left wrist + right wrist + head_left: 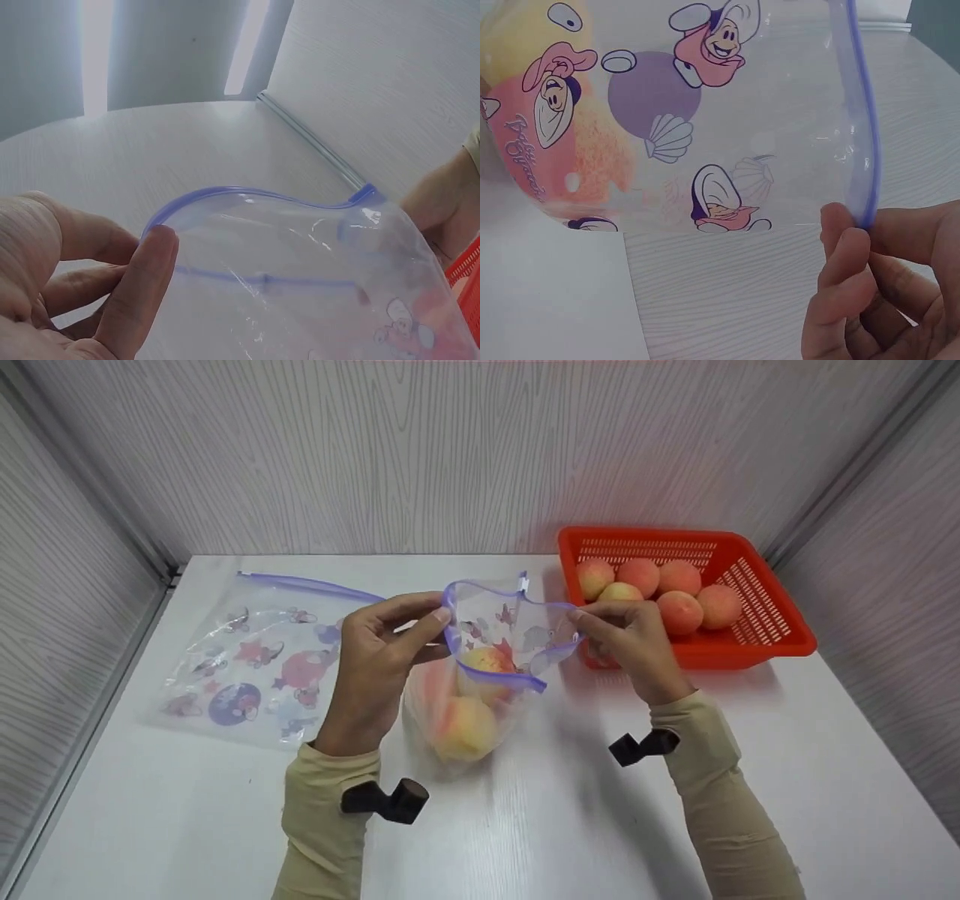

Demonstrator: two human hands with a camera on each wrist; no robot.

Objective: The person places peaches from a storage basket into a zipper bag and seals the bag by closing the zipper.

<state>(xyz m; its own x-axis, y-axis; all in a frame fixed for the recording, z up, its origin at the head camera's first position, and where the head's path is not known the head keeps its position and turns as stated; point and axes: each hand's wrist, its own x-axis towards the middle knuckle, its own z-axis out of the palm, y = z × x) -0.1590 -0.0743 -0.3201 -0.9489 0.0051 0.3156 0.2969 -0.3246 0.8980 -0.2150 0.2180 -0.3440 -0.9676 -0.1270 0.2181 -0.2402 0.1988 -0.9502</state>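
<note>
- The clear printed bag (491,679) hangs between my two hands, in front of me near the middle of the table (525,825).
- Its purple-edged mouth is spread wide, facing up; yellow-and-red peaches (466,727) sit in the lower part, below my fingers.
- My left hand (379,660) pinches the left side of that purple edge, thumb against fingers with only the plastic between them.
- My right hand (637,649) pinches the opposite side the same way, fingertips together on the edge.
- A small white slider (523,585) sits on the far side of the mouth, between my hands and touching neither.
- To my left, a second bag (247,675) lies flat on the table, its right part hidden behind my left hand.
- The red basket (795,649) of loose peaches (680,613) stands just beyond my right hand, which hides its near left corner.
- The back wall (375,457) rises behind the table's far edge; white tabletop stretches between my forearms and towards me.
</note>
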